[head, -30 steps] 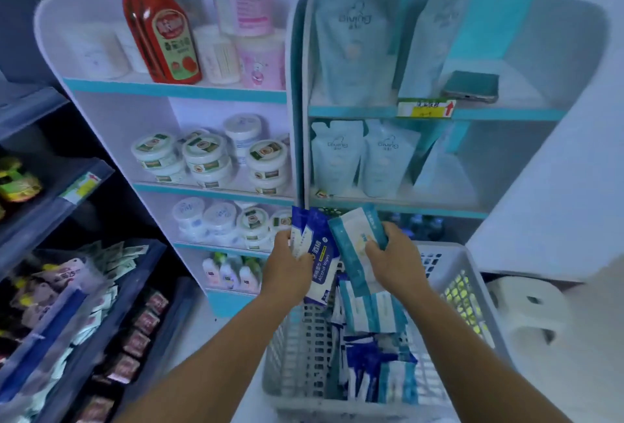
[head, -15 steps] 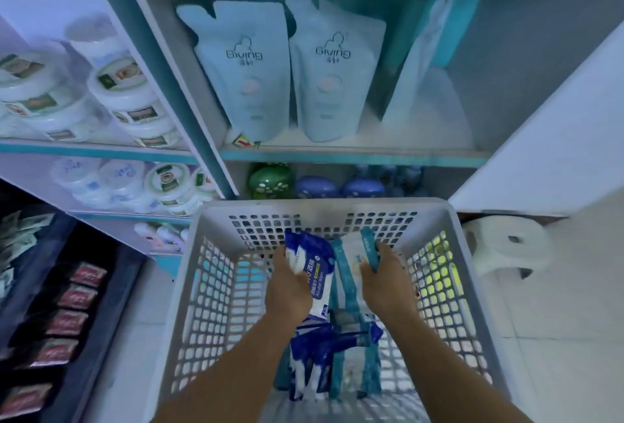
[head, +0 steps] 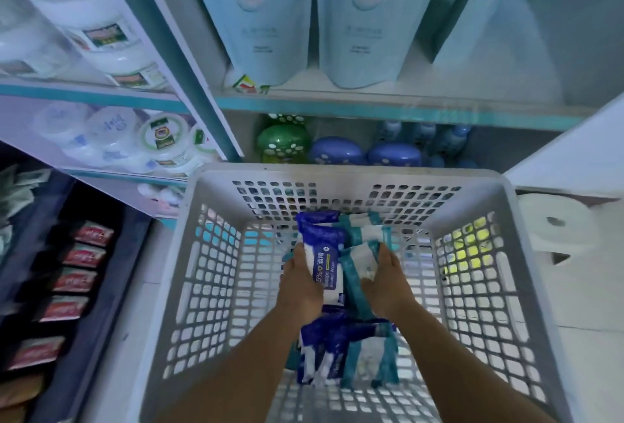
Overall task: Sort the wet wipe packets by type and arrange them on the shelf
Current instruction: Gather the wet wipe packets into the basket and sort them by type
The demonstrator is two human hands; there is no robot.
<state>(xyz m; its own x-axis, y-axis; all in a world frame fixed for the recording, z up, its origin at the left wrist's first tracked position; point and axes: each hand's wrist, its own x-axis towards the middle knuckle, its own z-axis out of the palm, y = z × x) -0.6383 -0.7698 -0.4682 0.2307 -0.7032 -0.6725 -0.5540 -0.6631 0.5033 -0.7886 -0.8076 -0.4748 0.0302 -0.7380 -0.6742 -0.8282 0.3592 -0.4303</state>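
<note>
Left hand (head: pixel 299 282) grips dark-blue packets (head: pixel 326 253); right hand (head: pixel 385 282) grips teal packets (head: pixel 363 253), both inside basket (head: pixel 354 176), more loose packets (head: pixel 347 355) below. Prob. light, soft, slick film: hold by the flat sides, not the ends. Vs 0.5 s ago, hands sit deeper in the basket and the view is closer.

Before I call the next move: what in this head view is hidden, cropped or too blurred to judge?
- Head view: count of dark blue wipe packets gripped by the left hand; they overlap.
- Teal-and-white wipe packets held by the right hand: labels blurred.
- Loose packets on the grey perforated basket floor: partly hidden by both forearms.
- Pale blue refill pouches: tops cut by the upper edge.
</note>
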